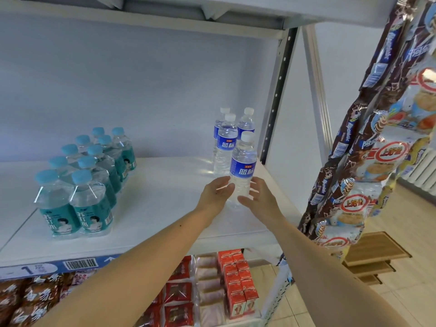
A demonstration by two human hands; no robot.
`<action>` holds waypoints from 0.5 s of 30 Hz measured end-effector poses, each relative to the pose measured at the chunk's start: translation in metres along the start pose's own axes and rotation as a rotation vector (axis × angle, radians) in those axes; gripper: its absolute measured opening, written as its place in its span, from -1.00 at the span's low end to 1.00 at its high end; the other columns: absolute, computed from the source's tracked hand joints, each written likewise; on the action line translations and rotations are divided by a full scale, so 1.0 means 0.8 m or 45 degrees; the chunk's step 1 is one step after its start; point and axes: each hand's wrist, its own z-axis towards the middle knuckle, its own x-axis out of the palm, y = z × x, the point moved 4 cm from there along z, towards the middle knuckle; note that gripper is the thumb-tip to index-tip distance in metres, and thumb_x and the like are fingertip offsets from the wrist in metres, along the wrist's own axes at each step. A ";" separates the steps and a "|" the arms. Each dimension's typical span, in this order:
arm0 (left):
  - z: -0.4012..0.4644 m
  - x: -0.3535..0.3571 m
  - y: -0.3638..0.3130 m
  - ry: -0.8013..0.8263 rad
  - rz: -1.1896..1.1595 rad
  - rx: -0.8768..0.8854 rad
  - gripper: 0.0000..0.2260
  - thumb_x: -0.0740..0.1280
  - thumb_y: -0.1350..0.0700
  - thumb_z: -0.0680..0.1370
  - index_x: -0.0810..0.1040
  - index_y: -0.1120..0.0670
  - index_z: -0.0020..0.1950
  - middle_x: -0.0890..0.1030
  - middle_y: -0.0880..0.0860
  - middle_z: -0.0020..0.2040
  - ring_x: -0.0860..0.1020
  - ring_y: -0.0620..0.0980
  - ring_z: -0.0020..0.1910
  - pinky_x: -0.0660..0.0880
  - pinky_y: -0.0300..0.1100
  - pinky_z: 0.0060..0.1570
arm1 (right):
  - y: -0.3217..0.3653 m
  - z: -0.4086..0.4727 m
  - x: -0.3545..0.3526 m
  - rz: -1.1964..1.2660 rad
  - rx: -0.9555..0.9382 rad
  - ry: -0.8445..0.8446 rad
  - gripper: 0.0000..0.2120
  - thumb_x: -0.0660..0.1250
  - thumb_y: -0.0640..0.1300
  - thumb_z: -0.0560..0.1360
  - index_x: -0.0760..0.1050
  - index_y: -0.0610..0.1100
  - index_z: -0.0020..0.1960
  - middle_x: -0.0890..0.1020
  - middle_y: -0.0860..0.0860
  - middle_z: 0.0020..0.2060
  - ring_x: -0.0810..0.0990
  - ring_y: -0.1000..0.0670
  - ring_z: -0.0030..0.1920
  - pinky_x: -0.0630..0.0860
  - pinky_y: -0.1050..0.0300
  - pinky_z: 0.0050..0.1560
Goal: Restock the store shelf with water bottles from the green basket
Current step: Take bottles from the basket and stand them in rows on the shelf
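Note:
A clear water bottle (243, 166) with a blue label and white cap stands upright near the right front of the white shelf (165, 215). My left hand (215, 193) presses against its lower left side. From the right, my right hand (260, 197) wraps the same lower part, thumb across the front. Both hands touch the bottle. Three matching bottles (226, 140) stand close behind it by the shelf's right post. The green basket is out of view.
A shrink-wrapped pack of teal-labelled bottles (85, 185) fills the shelf's left side. Strips of snack bags (354, 161) hang just right of the shelf. Below are red boxes (238, 279) and packaged snacks. Wooden steps (377, 253) sit on the floor at right.

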 end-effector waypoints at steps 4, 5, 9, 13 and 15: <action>0.005 0.002 -0.001 -0.007 0.018 0.011 -0.61 0.27 -0.03 0.57 0.42 0.00 0.39 0.49 -0.01 0.34 0.51 -0.02 0.21 0.44 0.00 0.29 | 0.003 0.003 0.005 -0.106 -0.069 -0.066 -0.36 0.51 -0.07 0.40 0.29 -0.05 0.38 0.50 -0.03 0.32 0.53 -0.07 0.25 0.41 0.17 0.13; 0.007 0.002 -0.001 -0.007 0.024 0.009 -0.61 0.27 -0.03 0.57 0.42 0.00 0.39 0.49 -0.02 0.34 0.51 -0.02 0.22 0.43 0.00 0.29 | 0.003 0.004 0.005 -0.112 -0.083 -0.078 -0.36 0.51 -0.06 0.40 0.29 -0.06 0.37 0.50 -0.03 0.32 0.53 -0.07 0.24 0.41 0.18 0.12; 0.015 0.005 -0.002 0.006 0.038 0.009 -0.61 0.27 -0.03 0.58 0.42 -0.01 0.40 0.47 -0.02 0.36 0.48 -0.04 0.24 0.41 -0.08 0.27 | 0.005 0.010 0.003 -0.127 -0.107 -0.096 -0.38 0.52 -0.08 0.40 0.31 -0.09 0.36 0.52 -0.04 0.30 0.53 -0.07 0.23 0.42 0.19 0.12; 0.023 0.016 -0.008 0.087 -0.001 0.023 -0.62 0.25 -0.01 0.59 0.39 -0.01 0.41 0.46 -0.01 0.37 0.47 -0.05 0.26 0.38 -0.17 0.21 | 0.004 0.019 -0.002 -0.129 -0.105 -0.146 -0.40 0.50 -0.11 0.41 0.31 -0.11 0.36 0.52 -0.06 0.29 0.53 -0.08 0.22 0.42 0.20 0.10; 0.027 0.022 -0.009 0.122 0.005 0.018 -0.60 0.25 0.00 0.59 0.37 0.00 0.43 0.44 -0.01 0.38 0.45 -0.03 0.31 0.38 -0.13 0.27 | 0.002 0.026 -0.004 -0.135 -0.104 -0.176 -0.41 0.50 -0.11 0.42 0.31 -0.12 0.35 0.53 -0.06 0.28 0.54 -0.07 0.21 0.42 0.21 0.08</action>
